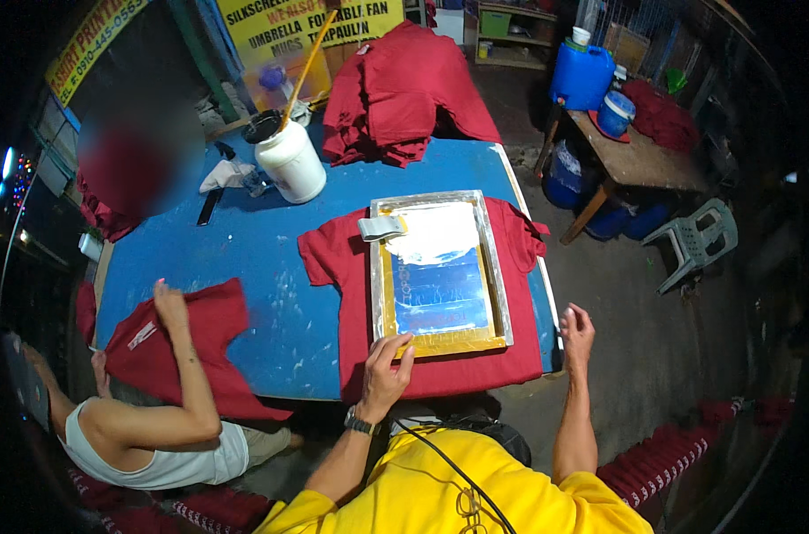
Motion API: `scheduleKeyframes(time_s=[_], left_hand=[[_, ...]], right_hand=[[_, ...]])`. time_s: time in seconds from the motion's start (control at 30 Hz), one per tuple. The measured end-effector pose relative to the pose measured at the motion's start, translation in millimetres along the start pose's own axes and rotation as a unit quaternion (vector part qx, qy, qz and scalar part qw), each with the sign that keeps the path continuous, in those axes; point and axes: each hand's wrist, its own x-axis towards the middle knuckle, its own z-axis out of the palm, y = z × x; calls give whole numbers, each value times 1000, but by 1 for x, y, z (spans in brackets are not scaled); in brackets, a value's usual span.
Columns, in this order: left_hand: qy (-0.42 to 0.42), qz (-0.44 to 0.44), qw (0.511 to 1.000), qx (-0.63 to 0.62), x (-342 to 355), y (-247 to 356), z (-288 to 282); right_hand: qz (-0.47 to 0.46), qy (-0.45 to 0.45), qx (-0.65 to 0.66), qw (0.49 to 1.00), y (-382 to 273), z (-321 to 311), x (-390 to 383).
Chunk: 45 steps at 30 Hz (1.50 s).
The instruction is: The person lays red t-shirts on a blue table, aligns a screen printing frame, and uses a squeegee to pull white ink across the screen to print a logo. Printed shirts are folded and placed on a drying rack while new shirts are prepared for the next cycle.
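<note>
Left hand rests fingers-down on the near edge of the screen frame; right hand open, off its right corner. Frame's long axis runs away, atop red shirt on blue surface.

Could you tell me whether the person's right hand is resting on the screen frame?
No, the right hand hovers open beside the table edge, apart from the screen frame.
</note>
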Motion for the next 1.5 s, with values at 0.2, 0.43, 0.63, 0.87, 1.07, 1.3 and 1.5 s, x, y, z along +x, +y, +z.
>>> scheduleKeyframes(time_s=[0.2, 0.43, 0.63, 0.87, 1.07, 1.3, 1.5], left_hand=[[-95, 39, 994, -28, 73, 28, 50], [-156, -18, 985, -66, 83, 88, 167], [-197, -61, 978, -38, 72, 165, 292], [-170, 27, 985, 22, 131, 187, 355], [-19, -13, 997, 75, 252, 138, 300], [149, -52, 973, 168, 441, 39, 212], [249, -169, 922, 242, 585, -67, 153]], right_hand=[[46, 144, -87, 985, 113, -133, -52], [493, -54, -313, 810, 243, -296, -122], [515, -112, -223, 820, 267, -404, -82], [436, 29, -176, 882, 237, -461, 68], [432, -36, -210, 876, 229, -434, 182], [361, -182, -290, 867, 225, -400, 310], [331, -276, -372, 822, 183, -286, 441]])
